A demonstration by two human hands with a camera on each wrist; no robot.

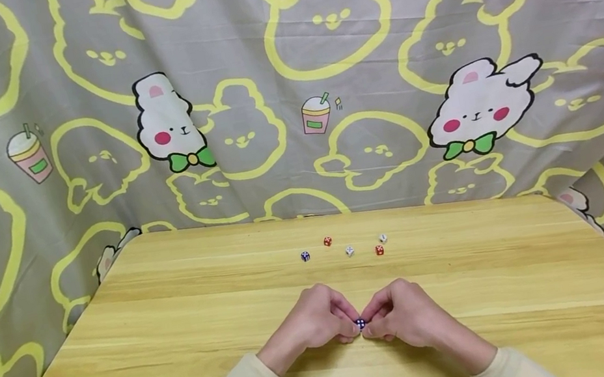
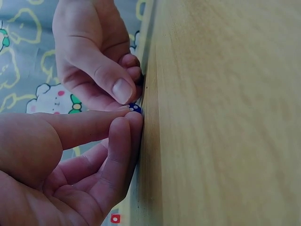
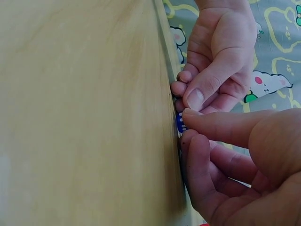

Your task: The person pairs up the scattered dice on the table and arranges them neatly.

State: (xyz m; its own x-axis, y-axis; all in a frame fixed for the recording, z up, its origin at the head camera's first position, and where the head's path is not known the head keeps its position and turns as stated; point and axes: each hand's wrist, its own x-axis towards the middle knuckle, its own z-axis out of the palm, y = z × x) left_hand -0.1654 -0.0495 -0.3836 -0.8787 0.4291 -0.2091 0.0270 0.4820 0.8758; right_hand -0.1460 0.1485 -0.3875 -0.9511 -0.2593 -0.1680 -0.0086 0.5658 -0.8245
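Note:
A blue die [image 1: 361,323] with white dots sits between the fingertips of both hands, low over the front middle of the table. My left hand [image 1: 321,318] pinches it from the left, and my right hand [image 1: 400,312] pinches it from the right. In the left wrist view, only a small part of the blue die [image 2: 135,108] shows between the fingers. The right wrist view has the blue die [image 3: 180,122] mostly covered by thumb and fingertips. Whether it touches the wood cannot be told.
Farther back on the wooden table [image 1: 177,300] lie another blue die [image 1: 305,256], a red die [image 1: 327,241], a white die [image 1: 350,251], a second red die [image 1: 379,250] and a second white die [image 1: 383,238]. A patterned curtain [image 1: 255,44] hangs behind and beside the table.

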